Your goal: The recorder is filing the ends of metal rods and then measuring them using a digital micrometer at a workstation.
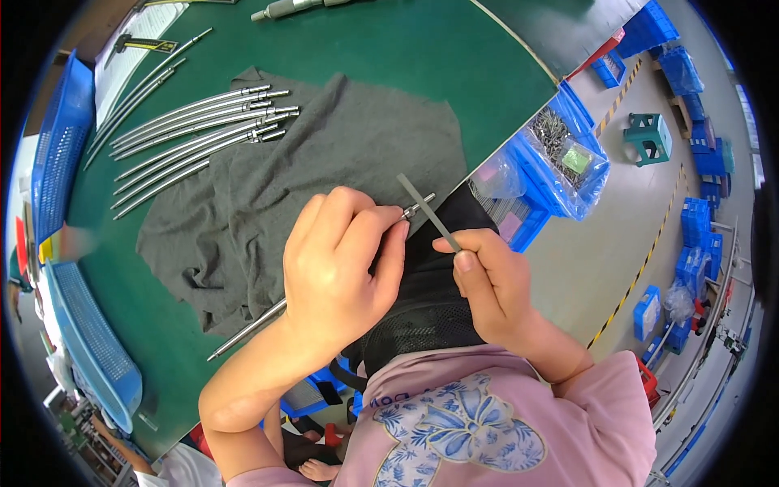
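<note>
Pink shirt [462,422], one, worn by the person; blue patterned bow motif on the front. Black fabric [422,308], across the lap.

Hands, two, bare. Left hand [345,264]: fingers curled, thumb and fingertips pinching a slim metal rod [251,326] close to its fitted end. Right hand [491,284]: thumb and forefinger pinching the lower end of a flat grey strip [438,225].

Metal rod: held slantwise over the near edge of the bench [381,49]; plain tapered end at lower left, stepped end out past the left fingertips. Flat grey strip: tilted, crossing the stepped end; whether the two touch cannot be told.

Grey cloth [276,183], one, rumpled, spread on the green bench top. Row of metal rods [187,144], side by side, fitted ends on the cloth, plain ends beyond it on the bench.

Blue bin [584,191], right of the bench, plastic-lined, filled with small metal parts; a second blue bin beside it.

Perforated blue baskets, two, at the bench's left: one lower [93,345], one upper [61,154].

Far side of the bench: further slim rods, a white sheet [114,77], a black-and-yellow caliper-like tool [150,45], and a cylindrical metal instrument [292,8], cut off by the upper edge.

Green stool [649,140], on the pale floor [600,243]. Blue crates [695,223], several, along the far right.
</note>
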A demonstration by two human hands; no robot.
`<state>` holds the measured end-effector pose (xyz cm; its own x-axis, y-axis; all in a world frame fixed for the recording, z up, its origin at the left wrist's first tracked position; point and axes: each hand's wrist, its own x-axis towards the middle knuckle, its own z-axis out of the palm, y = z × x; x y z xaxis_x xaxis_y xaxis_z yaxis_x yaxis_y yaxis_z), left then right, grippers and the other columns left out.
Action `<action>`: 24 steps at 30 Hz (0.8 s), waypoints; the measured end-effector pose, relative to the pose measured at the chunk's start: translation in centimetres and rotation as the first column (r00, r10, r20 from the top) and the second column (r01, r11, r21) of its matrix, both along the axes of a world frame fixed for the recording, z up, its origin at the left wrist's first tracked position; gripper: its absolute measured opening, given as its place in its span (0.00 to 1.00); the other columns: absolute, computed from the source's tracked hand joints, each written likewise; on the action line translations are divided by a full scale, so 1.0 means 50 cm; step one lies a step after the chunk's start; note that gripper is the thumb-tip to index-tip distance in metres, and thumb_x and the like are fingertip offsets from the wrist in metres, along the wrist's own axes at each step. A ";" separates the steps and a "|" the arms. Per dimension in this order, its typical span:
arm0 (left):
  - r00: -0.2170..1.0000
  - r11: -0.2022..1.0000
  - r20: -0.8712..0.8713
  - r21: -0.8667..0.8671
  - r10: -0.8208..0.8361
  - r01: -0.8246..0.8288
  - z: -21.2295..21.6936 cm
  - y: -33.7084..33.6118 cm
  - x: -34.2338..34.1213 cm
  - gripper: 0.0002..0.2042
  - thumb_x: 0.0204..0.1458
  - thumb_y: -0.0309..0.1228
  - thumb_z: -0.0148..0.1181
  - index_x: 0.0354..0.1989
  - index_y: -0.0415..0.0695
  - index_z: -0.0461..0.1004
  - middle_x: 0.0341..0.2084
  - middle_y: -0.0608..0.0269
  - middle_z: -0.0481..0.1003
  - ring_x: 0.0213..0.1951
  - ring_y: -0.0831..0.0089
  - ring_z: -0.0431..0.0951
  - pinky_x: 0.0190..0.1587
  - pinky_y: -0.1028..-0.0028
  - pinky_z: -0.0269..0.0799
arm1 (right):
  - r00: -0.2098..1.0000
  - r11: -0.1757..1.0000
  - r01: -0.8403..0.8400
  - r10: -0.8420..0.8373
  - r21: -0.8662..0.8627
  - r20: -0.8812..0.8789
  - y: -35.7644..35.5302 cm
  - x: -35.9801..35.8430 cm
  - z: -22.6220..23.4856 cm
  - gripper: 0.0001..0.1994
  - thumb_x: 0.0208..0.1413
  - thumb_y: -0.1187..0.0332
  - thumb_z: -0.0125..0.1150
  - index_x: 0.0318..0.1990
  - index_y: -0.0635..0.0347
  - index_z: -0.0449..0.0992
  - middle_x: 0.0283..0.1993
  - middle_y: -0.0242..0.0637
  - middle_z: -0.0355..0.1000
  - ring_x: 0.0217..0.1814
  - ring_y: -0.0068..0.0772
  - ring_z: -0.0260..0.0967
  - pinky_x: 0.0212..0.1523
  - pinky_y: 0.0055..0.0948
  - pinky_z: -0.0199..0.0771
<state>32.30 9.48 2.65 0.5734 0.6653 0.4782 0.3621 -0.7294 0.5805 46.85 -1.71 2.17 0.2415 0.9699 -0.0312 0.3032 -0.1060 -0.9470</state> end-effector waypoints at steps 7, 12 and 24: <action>1.000 1.000 -0.004 0.001 0.000 0.000 0.000 0.000 0.002 0.08 0.35 0.18 0.64 0.26 0.40 0.73 0.22 0.61 0.67 0.23 0.65 0.68 0.25 0.71 0.64 | 0.995 1.000 -0.001 -0.002 -0.023 -0.098 0.003 -0.010 -0.012 0.08 0.59 0.76 0.48 0.43 0.63 0.72 0.25 0.37 0.70 0.18 0.24 0.64 0.21 0.22 0.61; 1.000 1.000 -0.006 0.000 -0.003 0.003 0.002 -0.002 0.002 0.08 0.35 0.18 0.64 0.25 0.40 0.73 0.22 0.61 0.67 0.24 0.64 0.68 0.25 0.71 0.65 | 0.989 0.994 0.106 -0.104 0.021 -0.105 0.005 -0.030 -0.013 0.10 0.60 0.77 0.44 0.46 0.67 0.70 0.16 0.25 0.59 0.15 0.13 0.52 0.17 0.18 0.52; 0.999 0.999 0.046 -0.045 -0.007 0.009 -0.002 -0.001 0.004 0.08 0.34 0.16 0.63 0.25 0.39 0.73 0.22 0.61 0.68 0.22 0.65 0.67 0.24 0.70 0.64 | 0.810 0.944 -0.174 -0.024 0.280 0.586 0.019 -0.013 -0.010 0.23 0.40 0.83 0.52 0.50 0.67 0.73 0.14 0.33 0.55 0.10 0.31 0.51 0.13 0.29 0.51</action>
<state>32.50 9.42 2.55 0.5565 0.6826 0.4736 0.3287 -0.7044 0.6291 46.20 -0.74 1.65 0.0440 0.9199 0.3897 0.7940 0.2045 -0.5724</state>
